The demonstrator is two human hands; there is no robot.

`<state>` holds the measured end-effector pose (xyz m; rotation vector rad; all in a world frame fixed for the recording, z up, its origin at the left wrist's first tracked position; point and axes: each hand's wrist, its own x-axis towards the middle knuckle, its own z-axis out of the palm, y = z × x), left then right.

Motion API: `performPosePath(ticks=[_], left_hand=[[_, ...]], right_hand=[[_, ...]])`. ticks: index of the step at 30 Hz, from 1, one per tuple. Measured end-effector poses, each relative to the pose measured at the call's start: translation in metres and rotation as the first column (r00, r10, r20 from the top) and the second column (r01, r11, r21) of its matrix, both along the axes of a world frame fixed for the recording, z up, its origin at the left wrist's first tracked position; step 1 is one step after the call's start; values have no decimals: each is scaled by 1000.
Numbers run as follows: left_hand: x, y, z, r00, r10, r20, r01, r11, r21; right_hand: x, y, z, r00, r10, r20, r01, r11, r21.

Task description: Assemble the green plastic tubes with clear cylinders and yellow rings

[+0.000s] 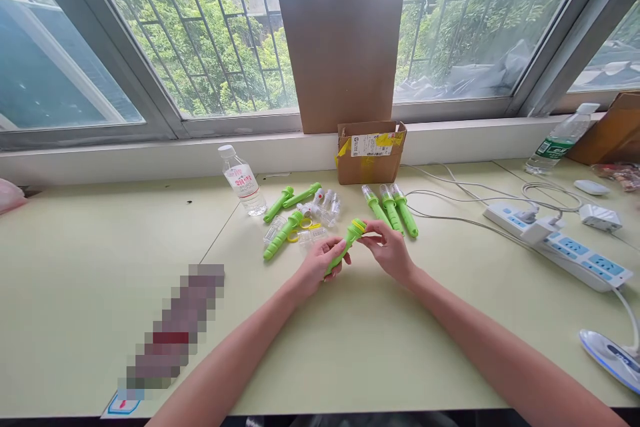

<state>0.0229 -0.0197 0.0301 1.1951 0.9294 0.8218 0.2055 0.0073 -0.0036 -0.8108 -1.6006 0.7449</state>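
My left hand is wrapped round the body of a green tube, which tilts up to the right. At its top end, near a yellow ring, the fingers of my right hand are pinched against the tube. Left of my hands lie more green tubes, clear plastic caps and yellow rings. Three green tubes with clear caps lie side by side beyond my right hand.
A cardboard box stands against the sill, with a water bottle to its left. On the right are a power strip, cables, another bottle and a white device. A blurred strip lies front left.
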Motion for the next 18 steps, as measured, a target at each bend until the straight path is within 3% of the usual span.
performPosePath(ticks=[5,12,18], left_hand=[[5,-3,-1,994,40,-98,-40,999,4],[6,-2,-4,989,134,-57,-129,988,87],[7,-4,0,992,95,-80,-87,991,105]], right_hand=[[-2,-2,3,1000,11,-6,-11,1000,11],[-2,-3,8,1000,-1,-9,1,1000,-5],[-2,-1,7,1000,-13,-13,13,999,-34]])
